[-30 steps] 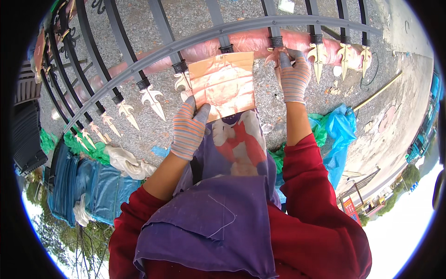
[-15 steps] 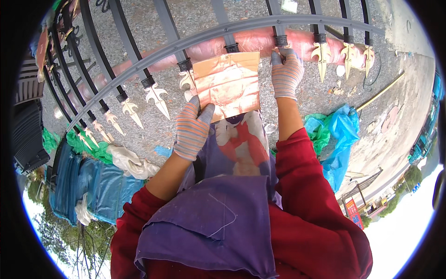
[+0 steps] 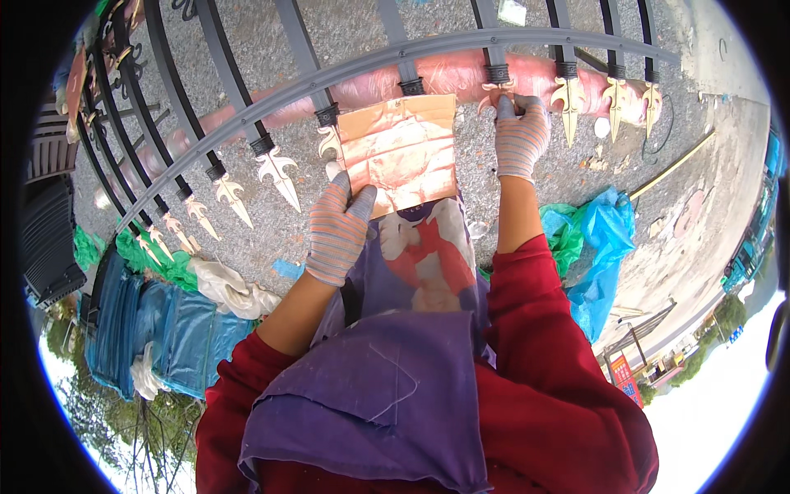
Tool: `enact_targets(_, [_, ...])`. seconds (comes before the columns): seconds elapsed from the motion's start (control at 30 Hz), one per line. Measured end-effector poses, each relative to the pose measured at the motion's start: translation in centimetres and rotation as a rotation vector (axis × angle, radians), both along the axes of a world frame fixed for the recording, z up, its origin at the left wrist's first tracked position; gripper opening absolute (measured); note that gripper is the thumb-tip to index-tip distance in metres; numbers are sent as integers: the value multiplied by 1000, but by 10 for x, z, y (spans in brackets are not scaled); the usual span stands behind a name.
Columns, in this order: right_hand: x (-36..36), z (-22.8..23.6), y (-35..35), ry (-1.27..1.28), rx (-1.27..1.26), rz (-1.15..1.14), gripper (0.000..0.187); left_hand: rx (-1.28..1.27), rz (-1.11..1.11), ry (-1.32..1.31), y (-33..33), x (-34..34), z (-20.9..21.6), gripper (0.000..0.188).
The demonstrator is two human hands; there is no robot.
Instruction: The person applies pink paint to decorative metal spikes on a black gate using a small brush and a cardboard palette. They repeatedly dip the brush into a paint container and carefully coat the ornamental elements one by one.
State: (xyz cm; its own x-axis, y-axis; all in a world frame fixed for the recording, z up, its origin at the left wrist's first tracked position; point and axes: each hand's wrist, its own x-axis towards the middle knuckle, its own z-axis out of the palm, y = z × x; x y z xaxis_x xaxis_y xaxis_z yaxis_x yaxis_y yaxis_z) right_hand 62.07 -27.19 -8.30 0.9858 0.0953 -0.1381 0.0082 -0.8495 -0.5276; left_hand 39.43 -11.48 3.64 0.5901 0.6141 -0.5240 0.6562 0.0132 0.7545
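Gravel under a curved gray rail; below it, left fingers pinch a coppery sheet low, prob so its face shows, and right fingers pinch a spearhead finial.

Daylight, bright; I note blown-white sky lower right, glare on copper-coloured sheet, fisheye-bent rail, corners black.

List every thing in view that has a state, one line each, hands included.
left hand: gloved, closed on the sheet's lower left corner
right hand: gloved, fingertips at one spear tip; exact grip hidden
copper-coloured sheet: creased, unrolled
spear tip at right hand: attached, partly covered
metal railing: assembled
pink roll: film-wrapped, lying down
blue plastic: crumpled
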Motion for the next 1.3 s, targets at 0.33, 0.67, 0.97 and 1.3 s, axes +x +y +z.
enact_targets(0.33, [-1,12,-6,-47,15,-1,18,45,-90,115,-1,-4,-1,20])
enact_targets(0.67, [28,15,-16,-120,-30,215,16,181,-176,62,-12,-5,-17,21])
enact_targets(0.97, [48,17,-30,-20,76,97,19,65,-86,7,-15,14,-4,19])
enact_targets(1.3, [-27,25,-73,99,-171,373,20,109,-23,29,-28,7,-2,20])
